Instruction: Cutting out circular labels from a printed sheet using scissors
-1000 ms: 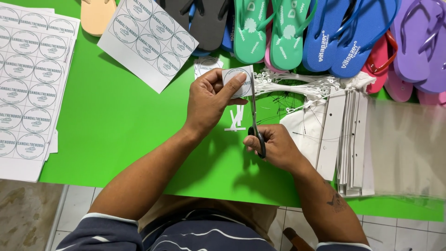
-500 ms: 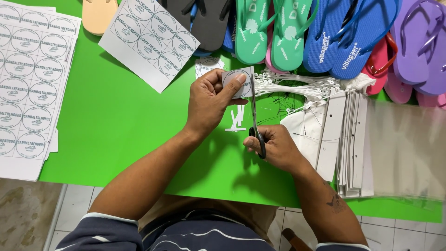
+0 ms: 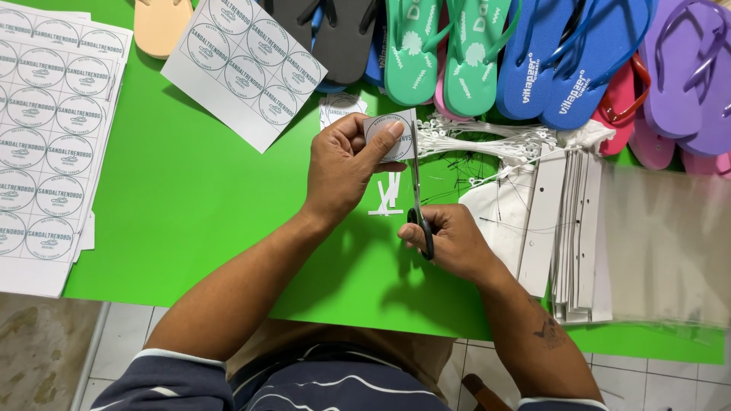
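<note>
My left hand pinches a small white paper label with a printed circle, held above the green table. My right hand grips black-handled scissors, blades pointing up and meeting the label's right edge. Small white paper offcuts lie on the table just below the label.
Sheets of round printed labels lie at the left and upper middle. Several flip-flops in many colours line the far edge. White plastic ties, a stack of white card strips and clear bags sit at the right.
The label has turned slightly in my left hand and the scissors have crept a little along its edge. Both hands stay in nearly the same place.
</note>
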